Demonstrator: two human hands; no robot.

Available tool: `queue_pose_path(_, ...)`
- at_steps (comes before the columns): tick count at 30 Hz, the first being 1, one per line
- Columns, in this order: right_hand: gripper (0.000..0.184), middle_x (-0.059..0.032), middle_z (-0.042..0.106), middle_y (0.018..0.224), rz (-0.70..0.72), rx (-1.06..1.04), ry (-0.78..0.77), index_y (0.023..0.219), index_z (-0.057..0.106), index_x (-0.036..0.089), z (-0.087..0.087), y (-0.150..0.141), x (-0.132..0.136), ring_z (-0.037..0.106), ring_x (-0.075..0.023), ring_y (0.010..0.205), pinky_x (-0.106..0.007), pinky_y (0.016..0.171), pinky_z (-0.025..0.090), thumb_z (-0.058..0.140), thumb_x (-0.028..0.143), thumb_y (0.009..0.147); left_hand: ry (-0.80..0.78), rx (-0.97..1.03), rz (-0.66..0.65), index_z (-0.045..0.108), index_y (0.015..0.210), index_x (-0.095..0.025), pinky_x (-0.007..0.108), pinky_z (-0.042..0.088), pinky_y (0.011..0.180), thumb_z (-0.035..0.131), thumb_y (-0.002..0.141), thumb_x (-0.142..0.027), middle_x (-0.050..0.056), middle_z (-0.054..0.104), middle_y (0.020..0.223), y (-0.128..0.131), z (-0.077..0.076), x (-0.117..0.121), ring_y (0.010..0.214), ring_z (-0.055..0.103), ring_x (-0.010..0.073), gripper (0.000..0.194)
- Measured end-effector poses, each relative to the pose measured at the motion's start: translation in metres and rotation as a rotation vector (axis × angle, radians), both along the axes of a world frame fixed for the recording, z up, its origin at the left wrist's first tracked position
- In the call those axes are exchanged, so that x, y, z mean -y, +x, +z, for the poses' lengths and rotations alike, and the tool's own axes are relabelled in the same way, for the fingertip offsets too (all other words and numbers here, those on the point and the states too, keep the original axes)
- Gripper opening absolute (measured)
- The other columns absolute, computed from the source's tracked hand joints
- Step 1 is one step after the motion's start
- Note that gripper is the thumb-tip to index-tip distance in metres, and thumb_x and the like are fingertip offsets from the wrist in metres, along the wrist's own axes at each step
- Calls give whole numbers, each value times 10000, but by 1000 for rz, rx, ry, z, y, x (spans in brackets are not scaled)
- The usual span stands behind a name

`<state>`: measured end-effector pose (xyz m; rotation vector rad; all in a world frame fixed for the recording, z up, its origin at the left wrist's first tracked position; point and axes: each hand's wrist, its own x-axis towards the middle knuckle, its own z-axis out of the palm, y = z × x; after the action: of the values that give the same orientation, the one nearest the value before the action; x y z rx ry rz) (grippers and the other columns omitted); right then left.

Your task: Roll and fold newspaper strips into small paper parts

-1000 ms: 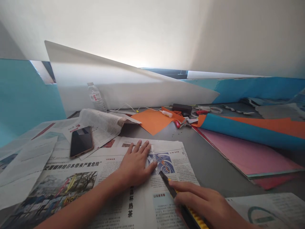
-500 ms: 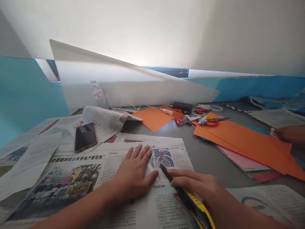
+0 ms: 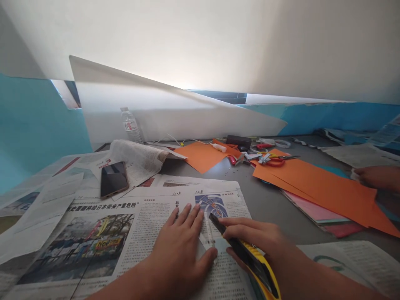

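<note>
My left hand (image 3: 181,246) lies flat with fingers spread on a newspaper (image 3: 146,221) spread over the grey table, pressing it down. Just to its right, my right hand (image 3: 256,241) is closed round a yellow and black utility knife (image 3: 246,258). The knife's dark tip rests on the paper beside a blue printed picture (image 3: 214,205), close to my left fingertips.
A phone (image 3: 114,179) lies on folded newspaper at the left, with a water bottle (image 3: 131,125) behind it. Orange sheets (image 3: 315,181), pink paper, red scissors (image 3: 275,160), a glue tube (image 3: 218,147) and a black box (image 3: 239,141) lie further back. Another person's hand (image 3: 375,177) rests at the right edge.
Both my hands have slid toward me along the newspaper, the knife tip with them. On the right, a blue sheet has gone and an orange sheet now lies on top.
</note>
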<state>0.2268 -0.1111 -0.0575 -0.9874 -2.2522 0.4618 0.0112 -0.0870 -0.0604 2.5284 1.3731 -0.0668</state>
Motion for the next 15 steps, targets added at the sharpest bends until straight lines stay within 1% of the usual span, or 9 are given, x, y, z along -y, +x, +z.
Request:
queue_pose_path(4,260,-115,689,1200,-3,6,-7,1033,657,194,-1,-1,0,692,-183,1034,-258,913,541,556,120,805,0,11,-8,251,1504,-138,524,160,1167,343,901,-617,107,176,1552,-1,-1,1,1438,149,309,776)
queue_pose_path(7,283,-109,687,1208,-8,6,-14,1028,659,199,-1,-1,0,694,-193,1031,-274,905,548,561,105,780,-9,9,-10,259,1503,-129,534,157,1166,353,898,-613,115,179,1551,-1,-1,2,1435,159,320,781)
queue_pose_path(10,268,-117,690,1198,-8,-6,-11,1013,662,193,0,-1,-1,699,-198,1018,-282,892,554,556,111,781,-4,24,-18,262,1502,-115,539,156,1167,356,897,-610,120,184,1550,0,-2,2,1434,167,326,787)
queue_pose_path(15,275,-116,693,1192,0,-7,0,1018,660,188,0,-2,0,693,-198,1033,-281,903,548,556,116,774,1,50,-2,292,1494,-108,507,156,1177,342,904,-613,120,204,1546,1,-4,6,1434,183,315,778)
